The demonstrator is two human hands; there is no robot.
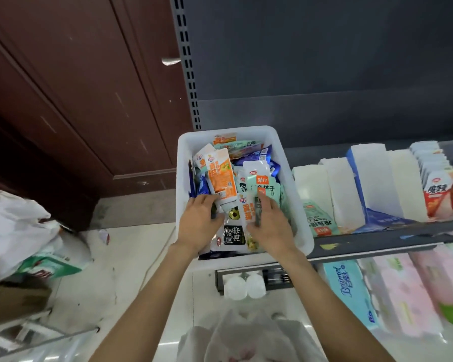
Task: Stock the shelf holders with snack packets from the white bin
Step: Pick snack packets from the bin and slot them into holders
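Both hands down in the white bin [183, 163], which sits on the shelf [377, 240] at its left end, with the white holders [361, 184] lined up toward 3 o'clock. Best handled by sorting one kind at a time: gather matching packets, square their edges, lift clear of the bin wall, then slide upright into a holder with room. Worth keeping the loose pile from spilling over the near rim. Left hand [198, 220] reaching in palm down, fingers curled over the lower end of the orange packet [220, 176], likely gripping it, though contact partly hidden. Right hand [271, 223] likewise palm down, fingers bent round the pale green packet [262, 186] and pinching its bottom edge. Forearms converging from 6 o'clock, wrists nearly straight, a black packet [233, 235] lying between the two hands
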